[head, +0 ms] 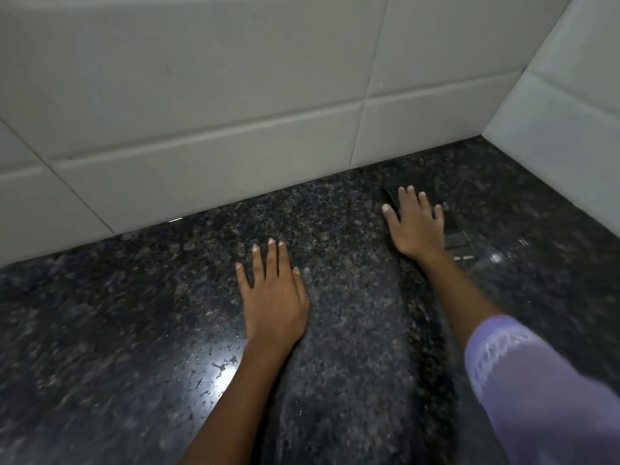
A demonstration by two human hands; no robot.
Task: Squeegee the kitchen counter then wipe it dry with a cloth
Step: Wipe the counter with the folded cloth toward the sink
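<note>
The counter [134,313] is dark speckled granite. It shows wet spots and glare on the left and a duller streak running up the middle. My left hand [273,297] lies flat on the bare stone with its fingers apart, holding nothing. My right hand [416,223] reaches further back toward the corner. It presses palm-down on a dark flat cloth [458,241], with its fingers spread over it. Much of the cloth is hidden under the hand, and a checked patch shows at its right edge. No squeegee is in view.
White wall tiles [208,129] rise straight from the counter's back edge. A second tiled wall [563,135] closes the corner on the right. My lilac sleeve [536,391] covers the lower right of the counter.
</note>
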